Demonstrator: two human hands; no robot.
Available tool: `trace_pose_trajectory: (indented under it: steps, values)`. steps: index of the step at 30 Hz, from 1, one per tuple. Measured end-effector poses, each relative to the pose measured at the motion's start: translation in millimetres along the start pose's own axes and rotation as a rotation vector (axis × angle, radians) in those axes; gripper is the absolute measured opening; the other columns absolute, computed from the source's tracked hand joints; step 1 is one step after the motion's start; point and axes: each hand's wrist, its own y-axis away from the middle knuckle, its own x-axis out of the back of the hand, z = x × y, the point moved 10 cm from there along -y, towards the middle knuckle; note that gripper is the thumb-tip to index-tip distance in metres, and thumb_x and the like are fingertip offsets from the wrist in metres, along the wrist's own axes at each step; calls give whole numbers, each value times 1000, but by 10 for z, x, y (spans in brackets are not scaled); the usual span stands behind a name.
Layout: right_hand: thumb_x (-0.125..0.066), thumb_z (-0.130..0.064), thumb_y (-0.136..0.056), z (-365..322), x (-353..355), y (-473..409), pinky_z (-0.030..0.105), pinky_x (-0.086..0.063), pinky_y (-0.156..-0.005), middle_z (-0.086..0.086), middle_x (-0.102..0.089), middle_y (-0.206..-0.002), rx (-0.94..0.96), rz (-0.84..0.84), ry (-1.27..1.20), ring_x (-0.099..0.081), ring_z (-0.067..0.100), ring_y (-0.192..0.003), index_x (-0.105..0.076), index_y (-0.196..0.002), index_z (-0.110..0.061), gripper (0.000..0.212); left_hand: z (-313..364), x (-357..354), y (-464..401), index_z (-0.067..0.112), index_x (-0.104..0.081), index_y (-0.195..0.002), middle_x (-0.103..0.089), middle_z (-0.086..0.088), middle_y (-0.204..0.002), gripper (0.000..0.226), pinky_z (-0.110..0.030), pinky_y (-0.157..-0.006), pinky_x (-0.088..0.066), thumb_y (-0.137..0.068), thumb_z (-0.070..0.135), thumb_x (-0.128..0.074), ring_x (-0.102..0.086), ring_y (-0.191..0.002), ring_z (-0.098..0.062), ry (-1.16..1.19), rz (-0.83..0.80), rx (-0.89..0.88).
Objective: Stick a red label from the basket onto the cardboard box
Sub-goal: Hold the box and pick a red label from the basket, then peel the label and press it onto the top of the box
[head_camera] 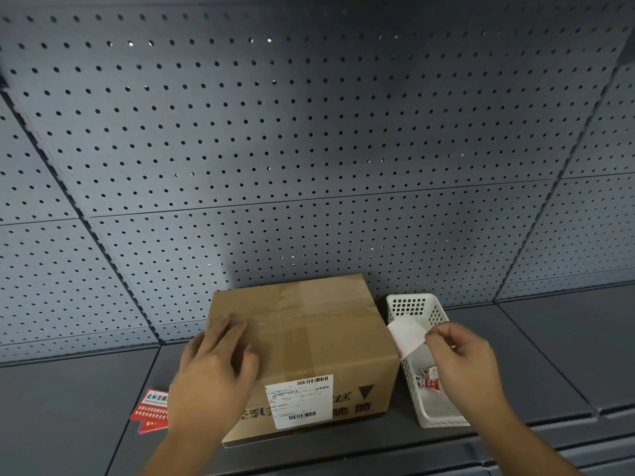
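Observation:
A taped brown cardboard box point(309, 341) stands on the grey shelf, a white shipping label point(299, 400) on its front face. My left hand point(214, 369) lies flat on the box's top left corner, fingers spread. Right of the box stands a white plastic basket point(417, 304) with red labels point(429, 381) inside. My right hand point(464, 362) hovers over the basket and pinches a curled white sheet point(407, 334) by its edge; I see only its white side, so I cannot tell whether it is a label or backing paper.
A red label point(151, 410) with white print lies flat on the shelf left of the box, partly hidden by my left forearm. A grey pegboard wall point(309, 149) rises right behind the box and basket. The shelf surface point(549, 355) stretches to both sides.

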Motion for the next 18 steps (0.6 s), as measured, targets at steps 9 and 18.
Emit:
trace_pose_trajectory:
  steps: [9, 18]
  values:
    - [-63, -4, -91, 65, 63, -4, 19, -42, -43, -5, -62, -54, -46, 18, -1, -49, 6, -43, -66, -66, -12, 26, -3, 11, 6, 38, -59, -135, -49, 18, -152, 43, -51, -84, -58, -92, 39, -61, -40, -138, -32, 1, 11, 30]
    - [-63, -11, -90, 51, 161, -87, 37, -46, -56, -6, -62, -53, -62, 56, -4, -51, 17, -49, -69, -70, -22, 24, 8, 16, 4, 38, -57, -137, -46, 19, -153, 45, -51, -86, -58, -92, 43, -58, -40, -138, -32, -3, -3, 16]
